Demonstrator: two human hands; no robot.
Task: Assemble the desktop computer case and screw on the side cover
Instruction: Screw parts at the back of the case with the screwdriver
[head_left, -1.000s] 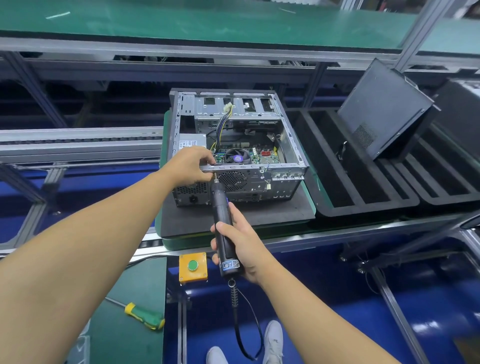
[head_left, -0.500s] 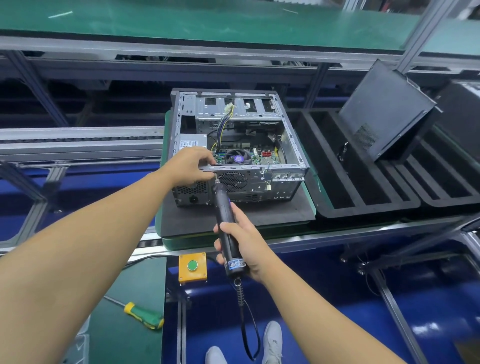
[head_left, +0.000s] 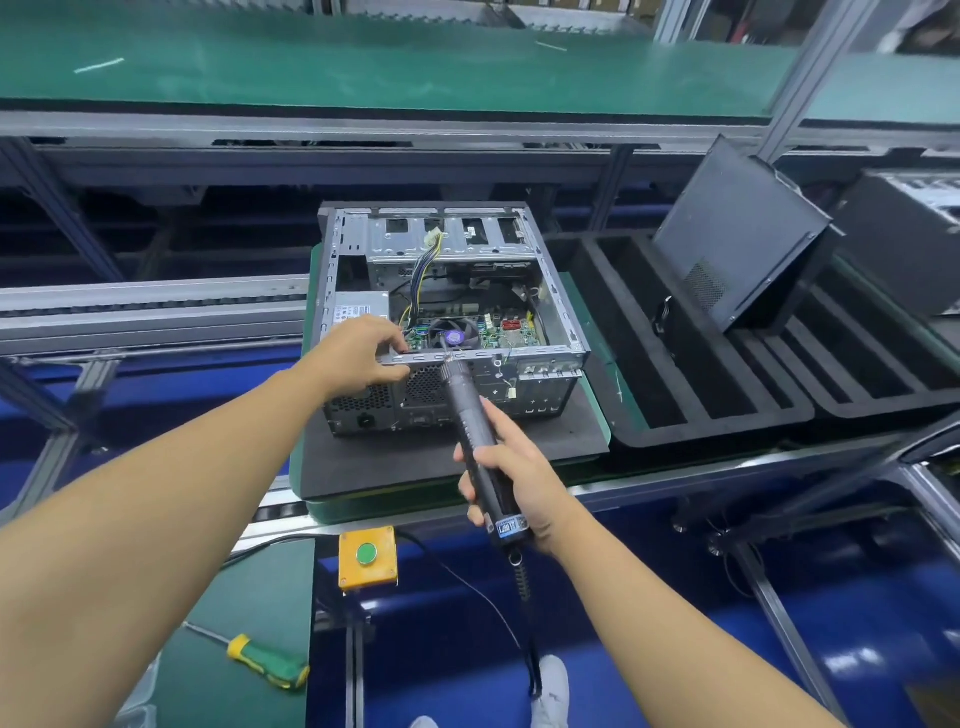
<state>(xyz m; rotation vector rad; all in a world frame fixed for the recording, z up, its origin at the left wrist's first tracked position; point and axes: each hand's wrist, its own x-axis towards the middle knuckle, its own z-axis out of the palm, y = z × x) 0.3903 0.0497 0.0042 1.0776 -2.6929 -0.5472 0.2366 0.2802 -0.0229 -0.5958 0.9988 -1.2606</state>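
At centre frame, the left hand (head_left: 358, 358) pinches the near top rail of the open computer case (head_left: 447, 317), which lies on a black foam pad (head_left: 395, 462). Below it, the right hand (head_left: 511, 480) grips an electric screwdriver (head_left: 475, 441), tip against that rail.
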